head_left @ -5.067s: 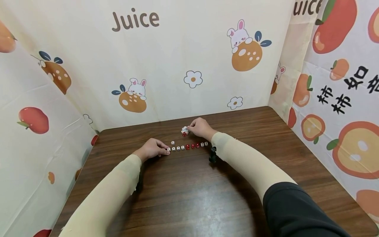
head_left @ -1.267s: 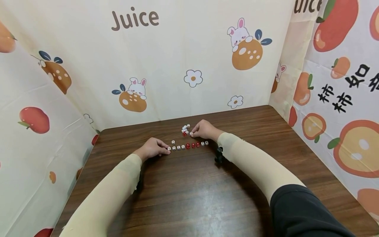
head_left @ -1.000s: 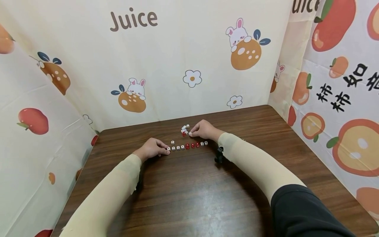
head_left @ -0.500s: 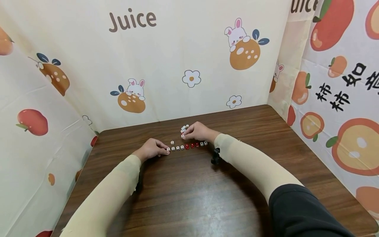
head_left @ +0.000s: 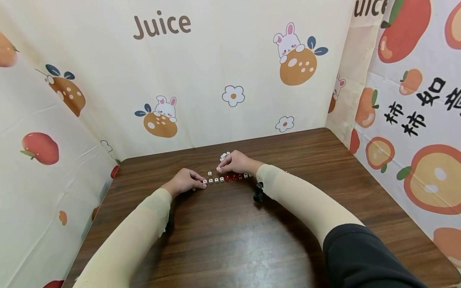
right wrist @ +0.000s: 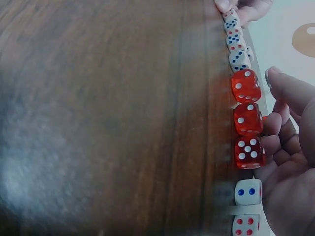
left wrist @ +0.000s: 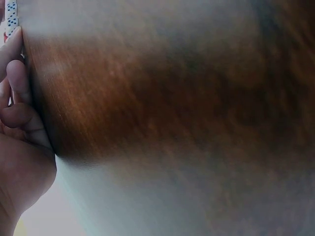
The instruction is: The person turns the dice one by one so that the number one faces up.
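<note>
A row of dice runs across the table, white ones at both ends and three red dice (head_left: pixel 234 177) between them. At its left end my left hand (head_left: pixel 183 181) pinches the last white die (head_left: pixel 205 181) between thumb and fingers. My right hand (head_left: pixel 239 162) holds another white die (head_left: pixel 218 169) at its fingertips, just behind the row. To the left of that die, a single white die (head_left: pixel 210 174) stands behind the row. In the right wrist view, red dice (right wrist: pixel 247 119) and white dice (right wrist: pixel 248 191) line up beside the right hand (right wrist: pixel 293 142), whose held die is hidden.
Behind the right hand lies a small cluster of white dice (head_left: pixel 223 156), partly covered by the fingers. The brown wooden table (head_left: pixel 223 236) meets a fruit-printed cloth wall (head_left: pixel 201 72) at the back and on both sides.
The right hand drew a white die away from the cluster, then carried it left and nearer to the row. The left hand stays at the row's left end.
</note>
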`<action>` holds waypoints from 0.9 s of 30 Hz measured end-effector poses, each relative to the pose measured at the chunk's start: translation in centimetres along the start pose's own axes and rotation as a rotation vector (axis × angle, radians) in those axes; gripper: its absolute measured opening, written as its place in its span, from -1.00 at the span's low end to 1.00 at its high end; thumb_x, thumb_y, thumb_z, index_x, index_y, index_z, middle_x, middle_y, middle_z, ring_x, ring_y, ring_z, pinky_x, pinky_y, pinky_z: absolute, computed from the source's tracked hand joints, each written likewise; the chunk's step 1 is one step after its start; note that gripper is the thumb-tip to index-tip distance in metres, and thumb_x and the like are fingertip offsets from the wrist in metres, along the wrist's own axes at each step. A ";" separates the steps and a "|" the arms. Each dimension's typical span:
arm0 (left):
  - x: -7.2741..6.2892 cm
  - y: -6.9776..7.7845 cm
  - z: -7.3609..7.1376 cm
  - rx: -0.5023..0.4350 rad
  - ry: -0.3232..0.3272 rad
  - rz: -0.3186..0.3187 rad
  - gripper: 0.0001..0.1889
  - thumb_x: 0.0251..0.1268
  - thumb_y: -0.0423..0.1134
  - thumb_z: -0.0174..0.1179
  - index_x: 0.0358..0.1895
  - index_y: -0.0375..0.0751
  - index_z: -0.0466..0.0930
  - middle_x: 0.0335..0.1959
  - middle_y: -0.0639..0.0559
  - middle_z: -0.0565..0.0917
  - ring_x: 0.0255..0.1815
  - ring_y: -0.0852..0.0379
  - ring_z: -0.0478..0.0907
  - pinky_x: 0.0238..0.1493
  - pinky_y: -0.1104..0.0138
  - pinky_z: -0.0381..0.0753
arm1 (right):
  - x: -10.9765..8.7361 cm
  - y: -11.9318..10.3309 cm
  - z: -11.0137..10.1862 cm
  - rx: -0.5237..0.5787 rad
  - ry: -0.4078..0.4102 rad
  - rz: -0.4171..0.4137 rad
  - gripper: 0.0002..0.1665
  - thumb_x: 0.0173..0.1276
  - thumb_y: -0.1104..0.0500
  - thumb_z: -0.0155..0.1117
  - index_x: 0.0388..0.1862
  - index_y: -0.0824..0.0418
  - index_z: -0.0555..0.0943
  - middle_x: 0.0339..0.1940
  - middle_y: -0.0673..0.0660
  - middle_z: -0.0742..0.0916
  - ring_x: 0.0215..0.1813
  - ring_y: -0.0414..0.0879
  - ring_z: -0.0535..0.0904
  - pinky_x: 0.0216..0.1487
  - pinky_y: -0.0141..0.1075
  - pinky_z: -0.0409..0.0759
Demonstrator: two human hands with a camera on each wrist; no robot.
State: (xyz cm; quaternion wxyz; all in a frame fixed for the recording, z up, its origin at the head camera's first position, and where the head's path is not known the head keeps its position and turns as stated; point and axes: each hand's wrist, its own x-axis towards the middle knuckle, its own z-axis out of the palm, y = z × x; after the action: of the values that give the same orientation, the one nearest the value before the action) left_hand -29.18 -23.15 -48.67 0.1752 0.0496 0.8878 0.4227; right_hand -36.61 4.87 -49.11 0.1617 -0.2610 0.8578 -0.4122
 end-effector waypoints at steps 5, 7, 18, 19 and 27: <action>0.1 -0.1 0.0 0.003 0.002 -0.003 -0.75 0.33 -0.23 0.67 -0.02 -0.26 0.95 -0.17 0.06 0.93 -0.37 0.21 0.63 -0.28 0.35 0.69 | 0.2 0.3 0.3 -0.034 -0.009 -0.004 -0.80 0.49 -0.03 0.68 -0.02 -0.01 0.99 -0.02 -0.04 0.96 0.07 -0.21 0.79 0.21 -0.26 0.74; 0.1 0.0 -0.1 0.005 0.002 -0.003 -0.75 0.33 -0.22 0.67 -0.02 -0.25 0.95 -0.17 0.05 0.93 -0.37 0.20 0.63 -0.28 0.35 0.69 | 0.2 0.3 0.4 -0.034 -0.009 -0.001 -0.81 0.49 -0.03 0.68 -0.02 -0.01 0.99 -0.02 -0.04 0.96 0.07 -0.20 0.80 0.22 -0.24 0.74; -0.1 0.2 -0.2 0.010 0.003 -0.012 -0.74 0.34 -0.22 0.67 0.00 -0.25 0.95 -0.21 0.07 0.90 -0.39 0.18 0.61 -0.29 0.34 0.67 | 0.2 -0.1 0.6 -0.054 -0.012 0.004 -0.81 0.46 -0.01 0.70 -0.06 0.02 0.99 -0.11 -0.05 0.97 -0.05 -0.25 0.75 0.08 -0.33 0.70; -0.1 0.2 -0.2 0.010 0.003 -0.012 -0.74 0.34 -0.22 0.67 0.00 -0.25 0.95 -0.20 0.07 0.90 -0.39 0.18 0.61 -0.29 0.34 0.67 | 0.3 -0.1 0.6 -0.058 -0.015 0.001 -0.81 0.46 -0.01 0.71 -0.06 0.03 0.99 -0.12 -0.05 0.97 -0.07 -0.25 0.75 0.06 -0.33 0.70; 0.0 0.0 -0.2 0.002 -0.002 -0.008 -0.75 0.34 -0.23 0.67 -0.01 -0.25 0.95 -0.20 0.08 0.91 -0.37 0.19 0.63 -0.27 0.34 0.69 | 0.9 -0.3 1.2 -0.104 -0.026 -0.037 -0.81 0.50 -0.01 0.67 -0.04 0.04 0.98 -0.13 -0.06 0.97 -0.05 -0.26 0.76 0.12 -0.32 0.71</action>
State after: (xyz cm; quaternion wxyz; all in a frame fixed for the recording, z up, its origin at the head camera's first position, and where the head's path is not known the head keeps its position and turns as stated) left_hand -29.28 -23.27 -48.60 0.1778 0.0469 0.8881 0.4212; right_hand -36.67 3.43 -49.65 0.1514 -0.2899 0.8710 -0.3667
